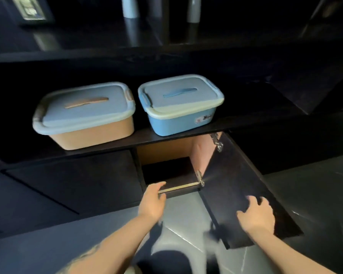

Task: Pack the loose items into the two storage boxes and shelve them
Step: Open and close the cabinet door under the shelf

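Two lidded storage boxes stand side by side on a dark counter ledge: a tan box [91, 133] on the left and a blue box [178, 121] on the right, both with pale lids closed. Below them a cabinet compartment [166, 171] stands open, its dark door [246, 194] swung out to the right. My left hand [153, 198] reaches to the front edge of the compartment's bottom board, fingers relaxed and touching it. My right hand [255, 214] rests with spread fingers on the inner face of the open door.
Closed dark cabinet fronts [67, 184] run to the left of the opening. A higher dark shelf [166, 36] behind the boxes carries two pale vases and a framed item. Grey tiled floor [186, 224] lies below, with my knee at the bottom edge.
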`<state>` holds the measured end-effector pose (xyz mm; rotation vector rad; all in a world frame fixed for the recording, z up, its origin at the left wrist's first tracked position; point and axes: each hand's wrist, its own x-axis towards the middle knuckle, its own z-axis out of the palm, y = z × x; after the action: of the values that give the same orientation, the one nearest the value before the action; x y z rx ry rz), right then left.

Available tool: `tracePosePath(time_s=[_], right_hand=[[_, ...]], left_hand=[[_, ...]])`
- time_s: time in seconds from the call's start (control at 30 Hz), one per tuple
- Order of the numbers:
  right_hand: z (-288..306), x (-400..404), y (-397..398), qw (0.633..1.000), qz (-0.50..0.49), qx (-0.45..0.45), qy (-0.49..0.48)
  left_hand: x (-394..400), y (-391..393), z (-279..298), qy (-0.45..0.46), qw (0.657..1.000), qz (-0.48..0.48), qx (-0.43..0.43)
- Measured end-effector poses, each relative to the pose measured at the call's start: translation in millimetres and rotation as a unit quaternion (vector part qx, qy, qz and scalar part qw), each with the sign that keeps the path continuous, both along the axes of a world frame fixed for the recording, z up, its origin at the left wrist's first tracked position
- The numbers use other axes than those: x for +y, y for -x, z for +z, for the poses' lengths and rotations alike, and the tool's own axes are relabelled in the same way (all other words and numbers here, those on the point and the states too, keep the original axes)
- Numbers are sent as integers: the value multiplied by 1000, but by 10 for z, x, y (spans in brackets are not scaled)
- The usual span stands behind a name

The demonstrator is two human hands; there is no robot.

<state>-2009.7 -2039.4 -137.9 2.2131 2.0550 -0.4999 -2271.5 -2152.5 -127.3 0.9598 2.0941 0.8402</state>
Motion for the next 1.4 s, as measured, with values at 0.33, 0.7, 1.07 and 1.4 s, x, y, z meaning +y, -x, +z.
tracePosePath(time_s=[0.33, 0.7, 1.07, 1.4], right_hand=[[15, -391, 3069, 879, 162, 381, 235], [-114, 312, 3663, 866, 80, 388, 306], [-512, 493, 3460, 844, 154, 418, 299], [-522, -446, 2759, 831, 222, 392, 327]], left_hand=[[-204, 1770, 21, 19, 993, 21, 116], [247, 1776, -196, 64, 986, 36, 150], [496, 1448, -405, 17, 972, 184, 147], [-637, 947, -632, 12, 958, 191, 212]])
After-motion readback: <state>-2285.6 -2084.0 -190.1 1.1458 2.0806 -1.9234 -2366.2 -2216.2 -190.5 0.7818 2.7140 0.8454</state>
